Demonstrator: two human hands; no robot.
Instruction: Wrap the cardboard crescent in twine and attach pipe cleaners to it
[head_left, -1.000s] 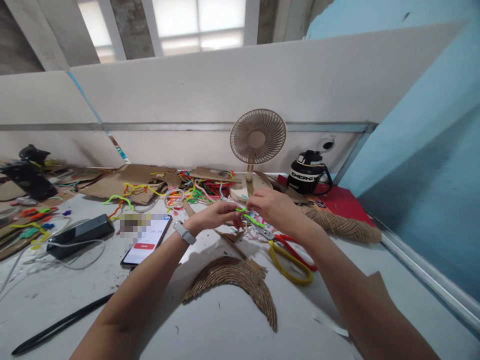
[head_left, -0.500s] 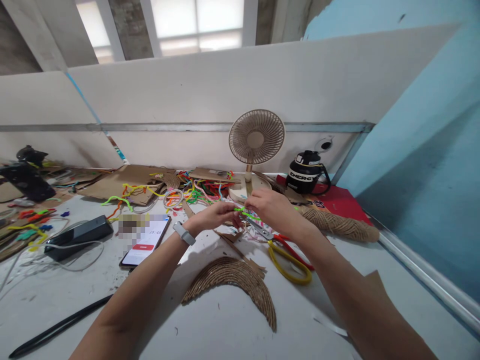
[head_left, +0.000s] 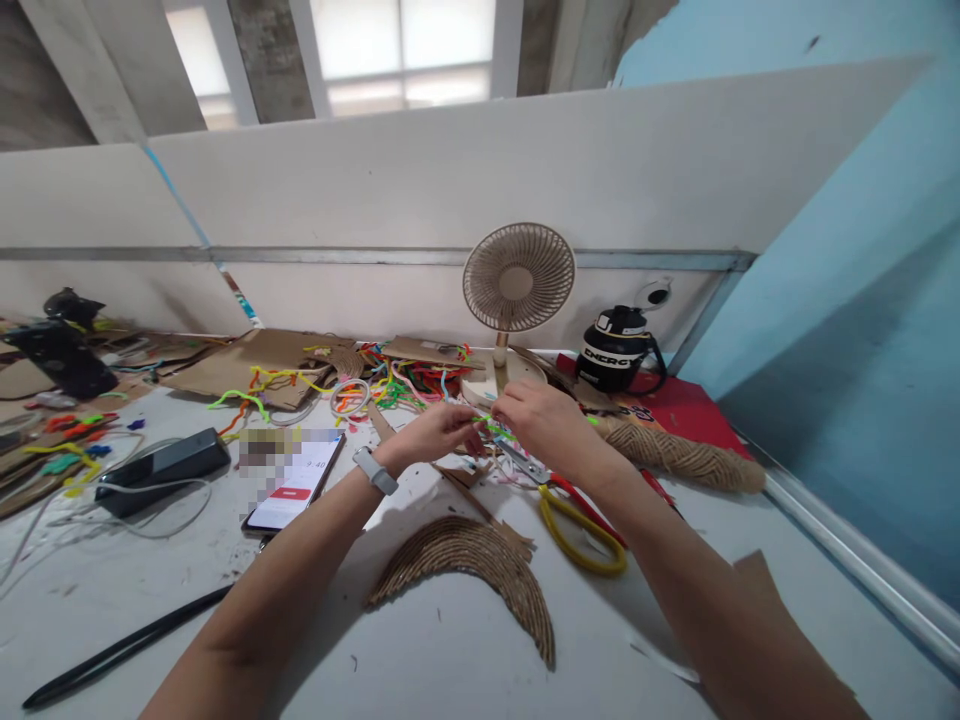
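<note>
Between my two hands runs a bright green pipe cleaner (head_left: pixel 496 428), twisted or bent. My left hand (head_left: pixel 436 432), with a grey watch on its wrist, pinches its left end. The fingers of my right hand (head_left: pixel 536 415) are closed on its other end, partly hiding it. Under my right hand lie scissors (head_left: pixel 581 535) with one yellow and one red handle, blades pointing up-left. Nearer me, a crescent of coiled brown cord (head_left: pixel 469 555) rests flat on the white table.
Behind my hands are a small fan (head_left: pixel 517 280) and a heap of coloured pipe cleaners (head_left: pixel 420 382). A black jug (head_left: pixel 616 350) and a roll of jute cord (head_left: pixel 682 455) stand right. At left are a phone (head_left: pixel 296 485), a black box (head_left: pixel 165 470) and black tweezers (head_left: pixel 127 645).
The view has shifted slightly, moving everything a little to the right. Both hands stay close together on the green pipe cleaner, with only small finger movement.
</note>
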